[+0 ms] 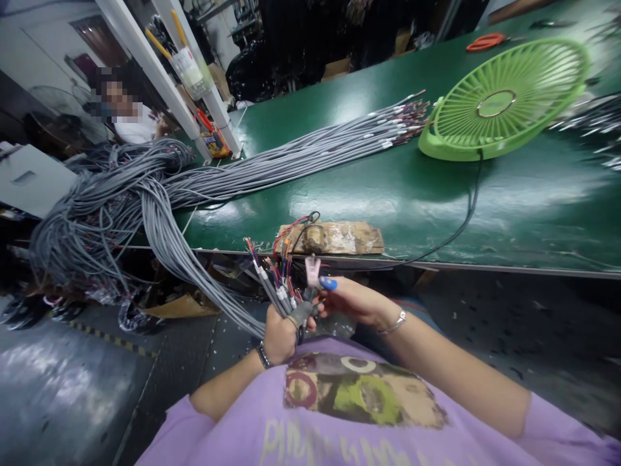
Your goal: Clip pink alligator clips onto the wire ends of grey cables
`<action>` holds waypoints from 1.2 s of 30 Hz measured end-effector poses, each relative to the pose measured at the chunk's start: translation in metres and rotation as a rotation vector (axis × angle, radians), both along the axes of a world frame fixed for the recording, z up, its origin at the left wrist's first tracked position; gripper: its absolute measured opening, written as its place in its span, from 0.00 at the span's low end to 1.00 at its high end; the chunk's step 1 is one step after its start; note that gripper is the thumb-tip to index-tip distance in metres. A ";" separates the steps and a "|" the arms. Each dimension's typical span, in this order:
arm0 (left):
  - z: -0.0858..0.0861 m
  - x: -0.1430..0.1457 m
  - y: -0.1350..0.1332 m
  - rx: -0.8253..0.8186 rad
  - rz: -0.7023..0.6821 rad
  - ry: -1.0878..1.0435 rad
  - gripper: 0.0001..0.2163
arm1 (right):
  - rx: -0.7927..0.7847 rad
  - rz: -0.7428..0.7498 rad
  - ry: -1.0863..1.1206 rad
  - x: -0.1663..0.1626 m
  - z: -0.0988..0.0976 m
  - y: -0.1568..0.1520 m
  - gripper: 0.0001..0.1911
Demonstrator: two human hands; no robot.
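Note:
My left hand (281, 333) is closed around a bundle of grey cables (208, 275), just in front of my body. Above the fist their stripped ends fan upward, with white bands and thin multicoloured wires (283, 285). A grey cover wraps the left thumb. My right hand (356, 301), with a blue cover on one finger, has its fingers pinched together close beside the left thumb. What lies between those fingertips is too small to make out. Just above them shows a small pale pink clip-like piece (313, 268); whether the right hand touches it is unclear.
A worn wooden block (334, 238) with red and black leads lies at the bench edge. On the green bench (310, 188) are a long row of grey cables (291, 152), a green fan (504, 103) and orange-handled scissors (485, 42). A person (133, 120) sits behind the post.

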State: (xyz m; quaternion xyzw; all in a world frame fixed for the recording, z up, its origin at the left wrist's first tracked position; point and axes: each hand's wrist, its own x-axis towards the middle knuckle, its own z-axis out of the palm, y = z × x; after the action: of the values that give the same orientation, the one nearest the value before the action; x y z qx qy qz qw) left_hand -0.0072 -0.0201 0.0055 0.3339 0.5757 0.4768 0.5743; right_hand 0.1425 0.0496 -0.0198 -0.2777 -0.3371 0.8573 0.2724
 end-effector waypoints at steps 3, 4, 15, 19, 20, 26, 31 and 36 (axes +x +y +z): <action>-0.005 -0.004 -0.002 0.019 -0.058 0.063 0.18 | 0.129 0.012 -0.098 0.003 0.015 0.001 0.19; -0.005 -0.004 -0.002 0.013 -0.089 0.076 0.18 | 0.162 0.028 -0.119 0.002 0.019 0.002 0.19; 0.001 -0.004 0.002 -0.051 -0.172 0.046 0.17 | 0.116 -0.078 -0.117 0.006 0.005 -0.008 0.21; -0.003 -0.003 0.004 -0.038 -0.066 0.037 0.18 | 0.114 -0.081 -0.157 0.010 0.007 -0.017 0.21; -0.003 -0.003 0.004 -0.036 -0.062 0.038 0.18 | 0.140 -0.101 -0.179 0.009 0.010 -0.020 0.20; 0.009 -0.003 0.002 -0.050 -0.242 0.073 0.17 | 0.212 -0.160 -0.222 -0.006 0.023 -0.024 0.18; 0.001 -0.006 -0.002 -0.020 -0.179 0.053 0.16 | 0.239 -0.195 -0.275 -0.007 0.019 -0.013 0.17; -0.011 -0.010 0.001 -0.021 -0.098 0.008 0.17 | 0.039 -0.209 -0.116 -0.007 0.012 -0.017 0.19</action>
State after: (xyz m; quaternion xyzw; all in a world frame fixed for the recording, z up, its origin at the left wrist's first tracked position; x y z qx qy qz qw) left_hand -0.0176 -0.0194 -0.0059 0.3575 0.5657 0.4409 0.5981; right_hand 0.1356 0.0331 -0.0076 -0.3552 -0.3381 0.8000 0.3458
